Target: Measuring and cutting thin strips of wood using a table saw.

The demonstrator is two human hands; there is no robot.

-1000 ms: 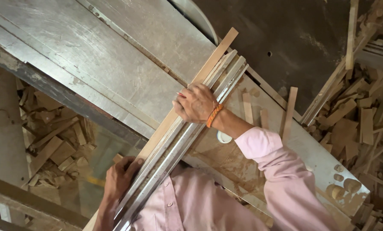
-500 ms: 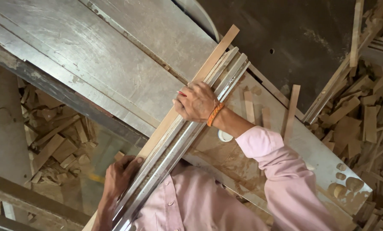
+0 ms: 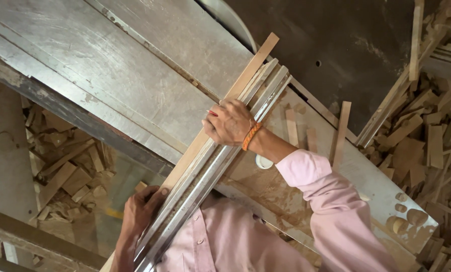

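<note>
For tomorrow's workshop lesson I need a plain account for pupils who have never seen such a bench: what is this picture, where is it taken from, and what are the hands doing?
The picture comes from a camera on the person's head, looking down at their own hands. They stand at a worn metal table. A long metal rail runs across it, with a thin wooden strip lying along its side. The right hand, with an orange wrist band, presses on strip and rail. The left hand holds the strip's near end. Short wood offcuts lie scattered at the right and heaped below the table at the left.
</note>
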